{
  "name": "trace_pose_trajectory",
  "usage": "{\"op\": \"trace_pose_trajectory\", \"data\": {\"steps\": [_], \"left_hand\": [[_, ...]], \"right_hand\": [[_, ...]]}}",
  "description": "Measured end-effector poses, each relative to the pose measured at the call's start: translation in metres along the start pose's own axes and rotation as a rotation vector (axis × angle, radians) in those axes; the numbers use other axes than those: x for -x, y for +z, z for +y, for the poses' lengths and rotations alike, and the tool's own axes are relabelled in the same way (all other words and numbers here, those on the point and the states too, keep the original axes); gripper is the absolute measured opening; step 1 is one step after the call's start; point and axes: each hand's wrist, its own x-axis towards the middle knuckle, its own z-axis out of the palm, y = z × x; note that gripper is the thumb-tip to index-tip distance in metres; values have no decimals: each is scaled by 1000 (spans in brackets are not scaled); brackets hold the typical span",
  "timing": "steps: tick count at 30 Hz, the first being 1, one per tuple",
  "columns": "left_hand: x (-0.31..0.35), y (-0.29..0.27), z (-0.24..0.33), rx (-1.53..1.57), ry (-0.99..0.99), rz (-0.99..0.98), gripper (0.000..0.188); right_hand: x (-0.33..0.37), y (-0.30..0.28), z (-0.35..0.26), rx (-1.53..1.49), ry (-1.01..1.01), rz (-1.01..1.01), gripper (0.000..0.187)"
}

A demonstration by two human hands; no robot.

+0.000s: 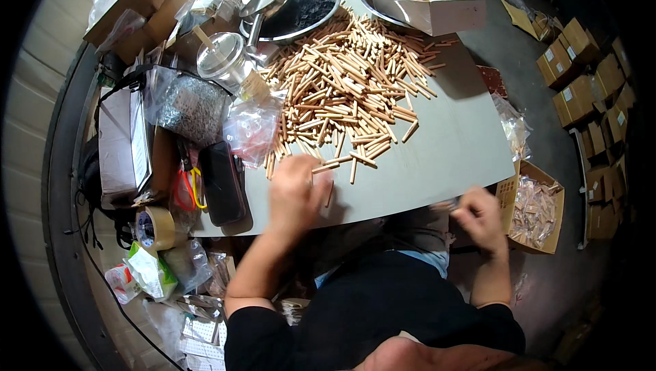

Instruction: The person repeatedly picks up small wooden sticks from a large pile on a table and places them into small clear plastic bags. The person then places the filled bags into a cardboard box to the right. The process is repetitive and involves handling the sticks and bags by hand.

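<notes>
While left hand adjoins wooden sticks, right hand blurred, cannot tell either grip, cartons labelled

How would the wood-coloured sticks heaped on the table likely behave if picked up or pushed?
The sticks are probably stiff, since those in clear view look straight even where they cross. Each is likely light, being short and slim. Pushing one may set neighbours sliding, as they lie loose and overlapping on the table.
</notes>
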Motion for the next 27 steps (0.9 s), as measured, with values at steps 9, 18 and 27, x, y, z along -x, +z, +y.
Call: {"op": "trace_pose_trajectory", "data": {"steps": [9, 18, 27], "left_hand": [[-31, -43, -104, -547, -134, -25, 13], [-27, -47, -101, 108, -384, 188, 11], [3, -34, -32, 1587, -780, -63, 29]], "right_hand": [[121, -124, 103, 746, 546, 508, 19], [-42, -22, 52, 420, 39, 146, 23], [-134, 46, 40, 346, -347, 32, 18]]}}
